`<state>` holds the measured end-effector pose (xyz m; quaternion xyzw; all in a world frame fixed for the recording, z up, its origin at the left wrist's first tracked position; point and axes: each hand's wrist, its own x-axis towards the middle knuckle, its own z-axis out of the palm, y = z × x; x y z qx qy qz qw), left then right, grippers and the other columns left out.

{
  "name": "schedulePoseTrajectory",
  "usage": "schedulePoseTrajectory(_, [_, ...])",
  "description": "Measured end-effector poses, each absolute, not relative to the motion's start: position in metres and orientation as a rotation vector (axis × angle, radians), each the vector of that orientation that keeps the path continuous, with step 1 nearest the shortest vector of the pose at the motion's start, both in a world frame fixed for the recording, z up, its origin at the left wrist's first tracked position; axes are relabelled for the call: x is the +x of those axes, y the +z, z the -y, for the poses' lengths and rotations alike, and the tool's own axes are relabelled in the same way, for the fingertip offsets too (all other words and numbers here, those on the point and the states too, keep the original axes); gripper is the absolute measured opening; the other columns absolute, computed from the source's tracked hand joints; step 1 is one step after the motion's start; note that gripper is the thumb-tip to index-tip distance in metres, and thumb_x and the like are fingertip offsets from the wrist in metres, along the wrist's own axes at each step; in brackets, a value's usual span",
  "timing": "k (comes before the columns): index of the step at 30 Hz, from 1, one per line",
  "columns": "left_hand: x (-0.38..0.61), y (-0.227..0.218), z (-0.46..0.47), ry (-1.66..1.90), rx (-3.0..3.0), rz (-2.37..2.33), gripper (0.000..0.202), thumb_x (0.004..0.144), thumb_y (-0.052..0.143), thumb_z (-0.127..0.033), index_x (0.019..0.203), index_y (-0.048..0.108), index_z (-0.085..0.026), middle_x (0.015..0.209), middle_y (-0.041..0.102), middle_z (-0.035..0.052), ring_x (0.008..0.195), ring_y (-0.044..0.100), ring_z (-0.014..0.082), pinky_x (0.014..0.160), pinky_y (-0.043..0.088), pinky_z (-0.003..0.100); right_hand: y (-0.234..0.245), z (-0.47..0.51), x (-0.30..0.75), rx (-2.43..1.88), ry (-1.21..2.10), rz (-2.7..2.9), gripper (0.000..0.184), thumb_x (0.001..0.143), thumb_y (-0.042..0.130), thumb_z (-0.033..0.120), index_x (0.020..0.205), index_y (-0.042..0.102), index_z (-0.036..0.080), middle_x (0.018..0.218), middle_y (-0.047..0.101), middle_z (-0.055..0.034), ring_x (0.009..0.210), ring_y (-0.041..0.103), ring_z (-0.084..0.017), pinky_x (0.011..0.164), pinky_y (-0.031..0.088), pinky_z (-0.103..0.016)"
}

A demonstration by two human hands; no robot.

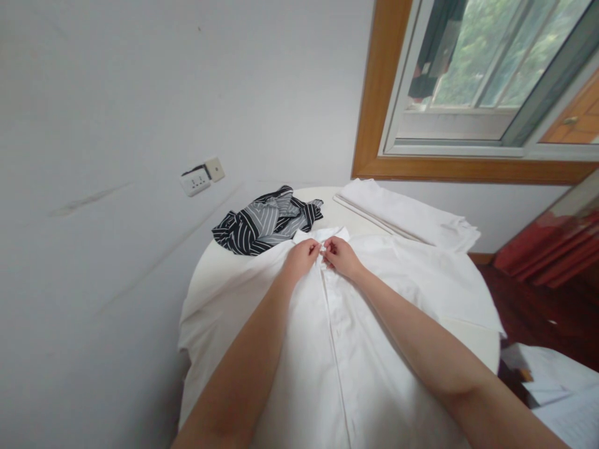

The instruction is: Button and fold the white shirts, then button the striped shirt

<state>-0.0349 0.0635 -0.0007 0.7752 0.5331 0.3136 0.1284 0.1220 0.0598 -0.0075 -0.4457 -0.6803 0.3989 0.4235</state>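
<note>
A white shirt (309,349) lies spread face up over a round white table (201,268), its collar (322,234) toward the wall and its front placket running down toward me. Just below the collar, my left hand (303,255) pinches the shirt's front edge. My right hand (342,255) pinches the other front edge right beside it, fingertips nearly meeting. Any button between the fingers is too small to make out. The sleeves stretch out to both sides of the table.
Behind the shirt sit a crumpled black-and-white striped garment (266,221) and, at the right, folded white cloth (407,215). A wall socket (195,181) is at left, a wood-framed window (468,81) at right. Papers (556,380) lie low at right.
</note>
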Motion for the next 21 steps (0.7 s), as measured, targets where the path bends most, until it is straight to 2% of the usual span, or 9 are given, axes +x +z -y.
schedulePoseTrajectory(7, [-0.037,0.002,-0.060,0.814,2.319,-1.650,0.016,0.090,0.049,-0.028,0.089,0.063,-0.022,0.087,0.068,0.0036,0.082,0.062,0.0174,0.070,0.042,0.026,-0.009,-0.061,0.120,-1.264,0.803,1.788,0.009,0.082,0.051,0.017,0.091,0.054,0.018,0.066,0.058,0.0044,0.048,0.053,-0.009,0.052,0.044,-0.021])
schedulePoseTrajectory(10, [-0.039,0.002,-0.057,0.862,2.352,-1.732,0.016,0.087,0.053,-0.024,0.102,0.060,-0.022,0.093,0.066,0.0039,0.090,0.061,0.0186,0.078,0.043,0.027,-0.006,-0.060,0.123,-1.354,0.602,1.839,0.016,0.082,0.053,0.018,0.097,0.059,0.017,0.079,0.062,0.0001,0.061,0.057,-0.011,0.063,0.046,-0.024])
schedulePoseTrajectory(14, [-0.043,0.003,-0.056,0.993,2.367,-1.897,0.031,0.089,0.049,-0.022,0.119,0.056,-0.023,0.101,0.061,0.0078,0.098,0.057,0.0224,0.088,0.041,0.032,0.001,-0.054,0.131,-1.567,0.334,1.882,0.029,0.086,0.055,0.031,0.114,0.059,0.021,0.099,0.062,-0.0058,0.080,0.060,-0.017,0.071,0.044,-0.026])
schedulePoseTrajectory(17, [-0.046,0.003,-0.056,0.918,2.385,-1.994,0.033,0.090,0.050,-0.025,0.122,0.059,-0.024,0.103,0.057,0.0099,0.100,0.055,0.0250,0.091,0.041,0.035,0.005,-0.050,0.136,-1.670,0.270,1.958,0.036,0.093,0.045,0.038,0.125,0.056,0.025,0.108,0.062,-0.0081,0.088,0.061,-0.019,0.072,0.043,-0.027])
schedulePoseTrajectory(21, [-0.044,0.001,-0.055,0.773,2.385,-2.081,0.034,0.089,0.052,-0.027,0.122,0.060,-0.026,0.104,0.055,0.0090,0.098,0.055,0.0235,0.092,0.042,0.034,0.009,-0.050,0.138,-1.713,0.231,2.069,0.040,0.098,0.033,0.032,0.135,0.047,0.029,0.114,0.062,-0.0063,0.100,0.060,-0.020,0.078,0.043,-0.028])
